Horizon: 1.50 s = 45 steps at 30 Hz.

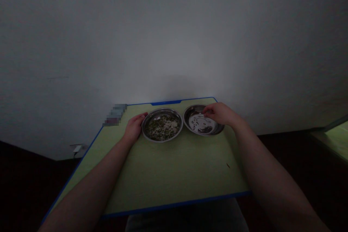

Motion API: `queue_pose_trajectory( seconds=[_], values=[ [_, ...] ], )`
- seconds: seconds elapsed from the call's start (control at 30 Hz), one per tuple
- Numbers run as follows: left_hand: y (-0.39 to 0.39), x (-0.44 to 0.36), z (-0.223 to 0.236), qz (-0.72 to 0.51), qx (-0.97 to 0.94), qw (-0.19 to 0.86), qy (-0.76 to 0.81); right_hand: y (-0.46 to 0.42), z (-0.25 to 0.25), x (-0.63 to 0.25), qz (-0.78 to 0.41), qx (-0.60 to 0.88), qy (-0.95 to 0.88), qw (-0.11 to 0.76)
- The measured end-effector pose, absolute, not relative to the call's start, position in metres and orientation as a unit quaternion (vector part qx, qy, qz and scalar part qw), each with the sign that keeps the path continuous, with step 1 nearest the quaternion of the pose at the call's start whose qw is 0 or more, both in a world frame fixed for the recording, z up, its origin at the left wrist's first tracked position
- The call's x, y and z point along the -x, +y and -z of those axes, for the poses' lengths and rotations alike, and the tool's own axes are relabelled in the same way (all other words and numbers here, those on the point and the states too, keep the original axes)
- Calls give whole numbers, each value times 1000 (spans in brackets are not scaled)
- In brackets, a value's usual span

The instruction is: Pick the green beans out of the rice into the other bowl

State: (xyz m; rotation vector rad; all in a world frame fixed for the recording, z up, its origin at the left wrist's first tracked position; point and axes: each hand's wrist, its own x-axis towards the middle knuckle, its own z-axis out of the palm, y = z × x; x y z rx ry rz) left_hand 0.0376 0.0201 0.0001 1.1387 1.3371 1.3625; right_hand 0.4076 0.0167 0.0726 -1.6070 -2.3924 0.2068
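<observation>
**On a pale green tabletop (174, 174), the right hand (220, 113) reaches over a metal bowl (189, 115) of scattered grains**

Nearest the camera, a clothed lap (187, 217) shows below the table's blue edging (176, 203), with 2 bare forearms stretching forward above it. A small brown sliver (228, 165) lies toward the right of the surface. Farther in, 2 round metal bowls sit side by side, their rims touching or nearly so. The left bowl (162, 141) carries a broad spread of mixed green and pale grains (163, 127); the right bowl holds only a sparse scatter of dark specks (196, 122).

The left hand (133, 127) rests against the outer left side of the fuller bowl; whether it grips the rim is unclear. The right hand's fingers are drawn close together over the sparser bowl, but whether they pinch a grain cannot be told. The step in hand appears to be close fingertip work over that bowl, and any move from here calls for a light touch and a steady rim.

Beyond, a pixelated patch (114, 116) covers the far left corner, and a plain gray wall (174, 43) rises behind.
</observation>
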Motion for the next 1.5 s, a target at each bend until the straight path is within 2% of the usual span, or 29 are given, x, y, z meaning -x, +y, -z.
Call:
queue_pose_trajectory(
  seconds=[0.2,0.47,0.8,1.3,1.5],
  values=[
    [21,-37,1,-546,-466,437,542,7,-80,-376,-51,537,-833,124],
    [17,-44,-5,-559,-454,435,540,18,-87,-289,1,454,-888,73],
    [18,-43,-3,-562,-461,441,526,47,-70,-203,27,418,-908,25],
    [21,-43,-1,-574,-445,457,514,52,-51,-184,4,443,-896,-2],
    [19,-42,-3,-564,-453,451,523,54,-58,-193,-15,443,-896,-12]
  ],
)
